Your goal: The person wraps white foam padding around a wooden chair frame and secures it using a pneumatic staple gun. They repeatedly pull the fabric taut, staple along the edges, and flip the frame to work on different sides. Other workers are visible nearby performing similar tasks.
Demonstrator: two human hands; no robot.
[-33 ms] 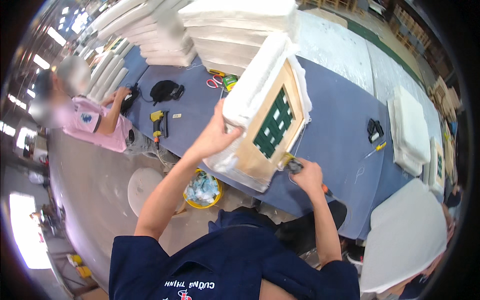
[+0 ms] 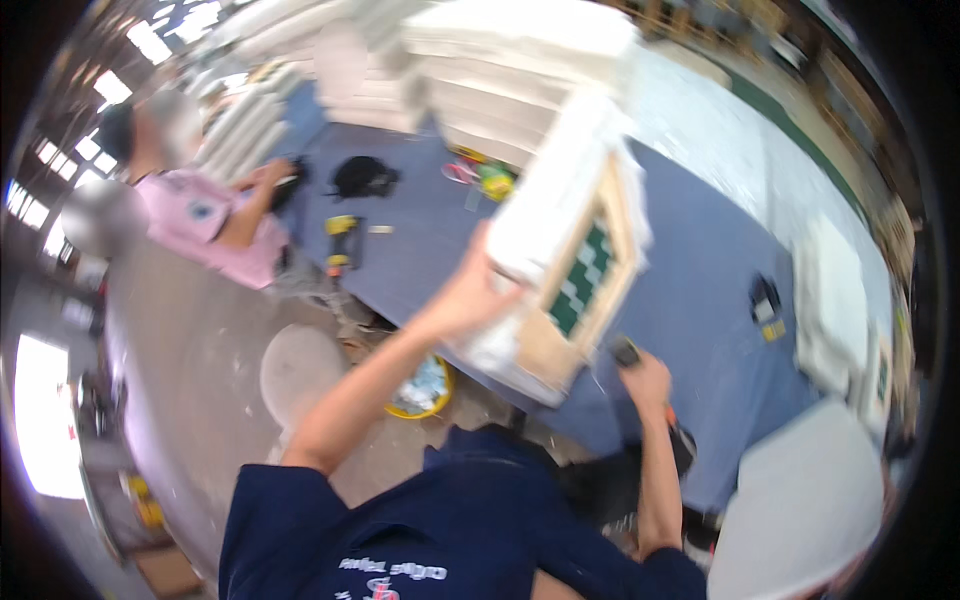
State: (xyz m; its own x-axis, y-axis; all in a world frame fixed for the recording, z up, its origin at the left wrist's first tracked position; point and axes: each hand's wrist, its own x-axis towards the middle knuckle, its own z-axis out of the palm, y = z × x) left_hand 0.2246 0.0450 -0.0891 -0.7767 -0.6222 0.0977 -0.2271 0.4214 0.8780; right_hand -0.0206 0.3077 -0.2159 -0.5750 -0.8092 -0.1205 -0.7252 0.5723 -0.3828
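A padded seat cushion [image 2: 555,170] stands tilted on edge on the blue-grey table. White wadding wraps its side, and a wooden frame [image 2: 545,360] with woven dark green webbing [image 2: 582,280] shows on its underside. My left hand [image 2: 478,295] grips the cushion's left edge, thumb on the side facing me. Just right of the frame's lower corner, my right hand [image 2: 645,382] is closed round a staple gun [image 2: 626,350], its dark head apart from the wood and an orange fitting below my wrist. Motion blurs the tool and both hands.
On the table [image 2: 700,300] lie another yellow-black staple gun [image 2: 342,245], a black cap [image 2: 363,178], red-handled scissors [image 2: 460,172] and a black item [image 2: 765,298]. Cushion stacks [image 2: 510,50] rise behind. A yellow basket [image 2: 425,395] stands below. A co-worker in pink [image 2: 215,220] works at left.
My right hand has drawn the staple gun away from the frame, slightly down and right. The view has shifted; the cushion stays tilted in my left hand.
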